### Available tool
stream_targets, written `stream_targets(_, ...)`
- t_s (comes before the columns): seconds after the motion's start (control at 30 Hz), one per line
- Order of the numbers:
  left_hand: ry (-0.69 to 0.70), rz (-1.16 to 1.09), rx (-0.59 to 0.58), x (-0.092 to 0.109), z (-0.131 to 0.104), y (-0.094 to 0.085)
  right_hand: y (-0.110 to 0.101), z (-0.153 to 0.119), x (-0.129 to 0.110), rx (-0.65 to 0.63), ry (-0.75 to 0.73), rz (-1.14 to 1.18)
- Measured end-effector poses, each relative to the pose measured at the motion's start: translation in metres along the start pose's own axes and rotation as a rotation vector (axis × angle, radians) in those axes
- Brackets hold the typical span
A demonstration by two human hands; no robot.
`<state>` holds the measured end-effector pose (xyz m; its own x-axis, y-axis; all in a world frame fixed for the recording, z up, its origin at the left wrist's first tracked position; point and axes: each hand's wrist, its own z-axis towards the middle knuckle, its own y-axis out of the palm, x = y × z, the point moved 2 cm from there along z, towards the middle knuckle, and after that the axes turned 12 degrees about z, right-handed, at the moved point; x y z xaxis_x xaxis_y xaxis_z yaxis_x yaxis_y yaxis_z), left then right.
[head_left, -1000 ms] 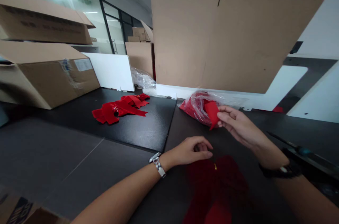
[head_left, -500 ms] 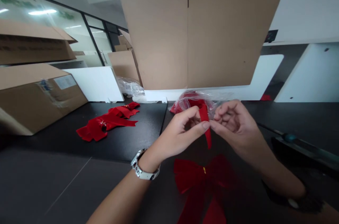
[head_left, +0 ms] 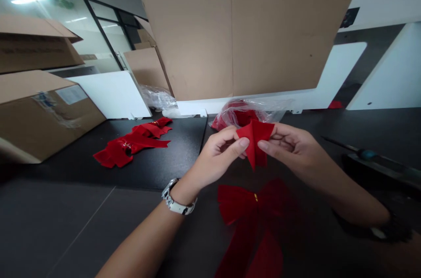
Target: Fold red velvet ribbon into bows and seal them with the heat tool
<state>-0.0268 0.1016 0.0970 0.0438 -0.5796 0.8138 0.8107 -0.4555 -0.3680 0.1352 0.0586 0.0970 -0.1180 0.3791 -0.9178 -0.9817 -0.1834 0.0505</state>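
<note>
head view: both hands raised over the dark table (head_left: 98, 216), near its middle.
left hand (head_left: 217, 157): pinches the red ribbon piece (head_left: 255, 135) at its left edge.
right hand (head_left: 289, 151): pinches its right edge, so the fold spreads open between them.
finished bow (head_left: 253, 212): flat below, toward the near edge.
ribbon bag (head_left: 243, 113): far edge, within reach.

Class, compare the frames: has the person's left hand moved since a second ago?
Yes. The left hand rose off the table, away from the bow, to grip the red ribbon piece.
</note>
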Motion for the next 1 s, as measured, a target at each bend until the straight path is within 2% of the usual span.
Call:
stream_targets(0.13,-0.064,0.088,0.120,-0.019,0.005,-0.011,-0.010,0.001,-0.002,0.087,0.017,0.084)
stream_targets(0.3,-0.224,0.592,-0.042,-0.076,0.005,-0.024,-0.009,0.000,-0.006,0.109,0.020,0.100)
stream_targets(0.37,-0.290,0.716,-0.069,-0.096,0.002,-0.026,-0.009,-0.001,-0.004,0.097,0.022,0.086)
stream_targets(0.43,-0.300,0.751,-0.059,-0.105,0.001,-0.027,-0.010,-0.001,-0.002,0.083,0.024,0.059)
stream_targets(0.53,-0.242,0.599,0.036,-0.092,0.004,-0.026,-0.012,0.000,0.000,0.095,0.010,-0.010)
stream_targets(0.63,-0.147,0.315,0.124,-0.055,0.007,-0.022,-0.013,0.001,-0.001,0.119,-0.017,-0.089)
stream_targets(0.7,-0.062,0.162,0.118,-0.027,0.005,-0.017,-0.012,0.001,-0.002,0.126,-0.029,-0.137)
stream_targets(0.8,0.017,0.075,0.032,0.005,-0.002,-0.007,-0.007,0.000,-0.005,0.090,-0.031,-0.195)
stream_targets(0.9,0.032,0.073,-0.021,0.017,-0.008,0.001,-0.002,-0.003,-0.009,0.020,-0.053,-0.220)
stream_targets(1.0,0.020,0.039,-0.005,0.016,-0.008,0.004,0.001,-0.006,-0.011,-0.010,-0.094,-0.223)
